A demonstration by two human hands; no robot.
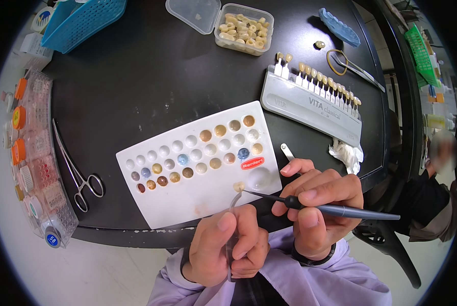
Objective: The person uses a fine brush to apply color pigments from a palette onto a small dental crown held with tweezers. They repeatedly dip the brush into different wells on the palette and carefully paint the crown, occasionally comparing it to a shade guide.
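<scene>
The right hand (325, 204) grasps a slim, blue-grey, pen-like brush (361, 212) with a black front end, pinched between thumb and fingers, its fine dark tip pointing left. The left hand (228, 247) is closed around a thin, curved metal holding tool (235, 199), which rises from the fist toward the far side. At its far end is a small, cream, tooth-shaped piece (239, 186), over the near right part of a rectangular white palette (177, 204). The brush tip is at or just beside the piece's right side; contact is too fine to tell.

Good work here would likely mean keeping the metal tool steady, laying on colour in light, thin strokes, and turning the piece with the left hand rather than stretching the brush around it.

Farther off on the palette, rows of round wells hold brown, blue and cream pastes; small dabs should be enough. Beyond its far right corner, a long grey plastic shade guide (310, 109) carries tooth-shaped tabs, handy for checking colour.
</scene>
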